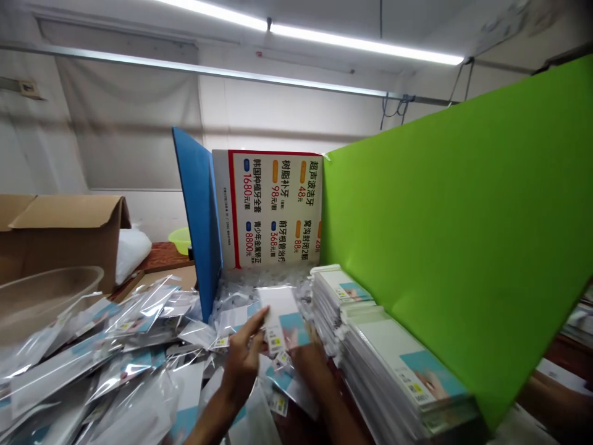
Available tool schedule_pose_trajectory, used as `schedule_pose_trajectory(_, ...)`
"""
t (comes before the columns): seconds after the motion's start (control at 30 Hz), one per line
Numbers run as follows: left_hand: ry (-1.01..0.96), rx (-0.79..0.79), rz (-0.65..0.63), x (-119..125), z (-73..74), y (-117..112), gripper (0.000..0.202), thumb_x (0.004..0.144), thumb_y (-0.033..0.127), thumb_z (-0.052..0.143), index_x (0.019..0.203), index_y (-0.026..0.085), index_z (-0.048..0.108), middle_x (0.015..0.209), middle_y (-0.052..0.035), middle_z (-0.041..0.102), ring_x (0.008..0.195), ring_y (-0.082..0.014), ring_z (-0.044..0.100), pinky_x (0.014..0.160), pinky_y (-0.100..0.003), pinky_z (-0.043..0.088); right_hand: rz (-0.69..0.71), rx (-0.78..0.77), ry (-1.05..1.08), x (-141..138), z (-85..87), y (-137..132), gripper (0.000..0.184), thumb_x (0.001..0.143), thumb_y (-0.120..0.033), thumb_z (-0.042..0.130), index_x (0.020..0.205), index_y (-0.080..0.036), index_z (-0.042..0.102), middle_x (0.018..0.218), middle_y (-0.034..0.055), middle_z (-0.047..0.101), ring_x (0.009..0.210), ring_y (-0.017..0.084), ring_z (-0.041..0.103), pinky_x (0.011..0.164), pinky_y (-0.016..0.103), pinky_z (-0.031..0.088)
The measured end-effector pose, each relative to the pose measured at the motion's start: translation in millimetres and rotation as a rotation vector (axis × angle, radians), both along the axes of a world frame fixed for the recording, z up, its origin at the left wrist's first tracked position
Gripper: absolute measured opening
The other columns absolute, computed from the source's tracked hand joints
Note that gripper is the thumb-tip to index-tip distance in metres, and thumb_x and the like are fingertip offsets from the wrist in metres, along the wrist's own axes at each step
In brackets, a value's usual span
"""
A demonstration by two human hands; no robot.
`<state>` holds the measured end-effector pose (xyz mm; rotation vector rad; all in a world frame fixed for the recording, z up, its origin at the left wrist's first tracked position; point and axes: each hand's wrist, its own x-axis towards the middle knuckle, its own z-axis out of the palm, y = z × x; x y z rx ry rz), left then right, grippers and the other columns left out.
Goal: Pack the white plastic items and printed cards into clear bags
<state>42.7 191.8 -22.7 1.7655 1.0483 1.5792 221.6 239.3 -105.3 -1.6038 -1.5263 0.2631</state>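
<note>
In front of me I hold a clear-wrapped card packet [278, 304], white with a blue picture panel and a yellow-marked label. My left hand [241, 353] grips its left edge between thumb and fingers. At its lower right corner is my right hand [311, 364], closed on it, with the fingertips partly hidden. Beneath both hands lie more loose packets in clear film. Close to the right of my right hand stand neat stacks of the same packets [407, 358], lying flat on one another.
Loose packets [134, 364] heap up at the left, beside a clear tub [50, 296] and a cardboard box [69, 232]. Upright boards, blue [197, 216], printed [273, 210] and green [454, 235], wall in the work spot. Another person's arm [556, 402] shows beyond the green board.
</note>
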Motion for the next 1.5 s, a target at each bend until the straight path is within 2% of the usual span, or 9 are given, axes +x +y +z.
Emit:
schedule_pose_trajectory(0.1, -0.229, -0.337, -0.029, -30.1, -12.7, -0.1, 0.046, 0.097, 0.043, 0.049, 0.131, 0.019, 0.067, 0.141, -0.0088, 0.065, 0.13, -0.0298, 0.06, 0.108, -0.043, 0.05, 0.067, -0.125, -0.172, -2.6, 5.6, 0.3, 0.044, 0.073, -0.011, 0.06, 0.116, -0.015, 0.071, 0.128, 0.0204, 0.068, 0.125, 0.036, 0.059, 0.107, 0.046, 0.042)
schedule_pose_trajectory(0.2, -0.288, -0.473, 0.032, -38.5, -24.3, 0.6, 0.054, 0.086, 0.059, 0.063, 0.121, 0.018, 0.071, 0.131, -0.0108, 0.071, 0.118, -0.0323, 0.066, 0.094, -0.039, 0.057, 0.094, -0.205, -0.272, -4.0, 10.5, -0.2, 0.047, 0.078, -0.006, 0.053, 0.123, -0.01, 0.066, 0.131, 0.0209, 0.065, 0.125, 0.033, 0.058, 0.108, 0.041, 0.042)
schedule_pose_trajectory(0.3, -0.287, -0.49, 0.063, -37.3, -32.2, 2.5, 0.054, 0.074, 0.061, 0.076, 0.106, 0.018, 0.073, 0.115, -0.0099, 0.075, 0.105, -0.0302, 0.07, 0.079, -0.033, 0.059, 0.093, -0.259, -0.338, -3.7, 14.1, 0.2, 0.051, 0.078, -0.002, 0.05, 0.126, -0.008, 0.063, 0.13, 0.0213, 0.065, 0.122, 0.032, 0.061, 0.105, 0.038, 0.045)
schedule_pose_trajectory(0.47, -0.326, -0.515, -0.053, -44.1, -42.6, 5.2, 0.049, 0.072, 0.056, 0.081, 0.102, 0.018, 0.071, 0.096, -0.005, 0.073, 0.078, -0.0198, 0.068, 0.061, -0.025, 0.053, 0.079, -0.318, -0.434, -2.3, 18.1, 2.5, 0.038, 0.08, -0.009, 0.054, 0.113, -0.016, 0.071, 0.121, 0.0155, 0.069, 0.112, 0.03, 0.066, 0.095, 0.035, 0.049)
schedule_pose_trajectory(0.87, -0.395, -0.631, -0.099, -54.8, -52.0, 7.5, 0.056, 0.066, 0.06, 0.084, 0.099, 0.017, 0.072, 0.078, -0.0007, 0.069, 0.042, -0.0074, 0.051, 0.04, -0.02, 0.04, 0.066, -0.325, -0.46, -2.9, 13.6, 5.0, 0.038, 0.083, -0.006, 0.048, 0.109, -0.017, 0.072, 0.115, 0.0169, 0.07, 0.111, 0.031, 0.064, 0.092, 0.037, 0.047)
schedule_pose_trajectory(1.07, -0.383, -0.645, -0.132, -50.9, -57.4, 6.2, 0.059, 0.068, 0.064, 0.08, 0.1, 0.016, 0.068, 0.069, 0.004, 0.064, 0.033, -0.0047, 0.042, 0.032, -0.02, 0.033, 0.102, -0.212, -0.165, 3.7, 17.4, 8.8, 0.024, 0.083, -0.02, 0.054, 0.099, -0.019, 0.072, 0.109, 0.0161, 0.07, 0.106, 0.031, 0.065, 0.09, 0.037, 0.048)
schedule_pose_trajectory(1.3, -0.436, -0.593, -0.211, -53.2, -51.8, 3.0, 0.054, 0.07, 0.048, 0.086, 0.11, 0.017, 0.067, 0.072, 0.001, 0.069, 0.056, -0.0102, 0.058, 0.051, -0.019, 0.042, 0.383, -0.246, 0.495, -9.0, 17.5, 5.1, 0.043, 0.091, -0.052, 0.054, 0.116, -0.018, 0.066, 0.096, 0.0099, 0.075, 0.079, 0.025, 0.069, 0.072, 0.035, 0.054)
schedule_pose_trajectory(1.4, -0.422, -0.613, -0.201, -52.1, -52.8, 3.4, 0.053, 0.067, 0.046, 0.087, 0.107, 0.018, 0.066, 0.071, 0.0014, 0.07, 0.06, -0.013, 0.062, 0.054, -0.02, 0.043, 0.52, -0.355, 1.085, -21.9, 29.2, -6.8, 0.046, 0.078, -0.045, 0.077, 0.117, -0.023, 0.067, 0.092, 0.0053, 0.074, 0.071, 0.021, 0.066, 0.064, 0.032, 0.052)
schedule_pose_trajectory(1.5, -0.411, -0.636, -0.219, -51.1, -56.1, 4.0, 0.052, 0.065, 0.044, 0.089, 0.102, 0.019, 0.064, 0.071, 0.0012, 0.07, 0.063, -0.0144, 0.064, 0.054, -0.02, 0.042, 0.565, -0.403, 1.321, -31.5, 44.1, -16.3, 0.061, 0.071, -0.031, 0.085, 0.127, -0.029, 0.062, 0.084, -0.0007, 0.072, 0.065, 0.018, 0.063, 0.059, 0.029, 0.05)
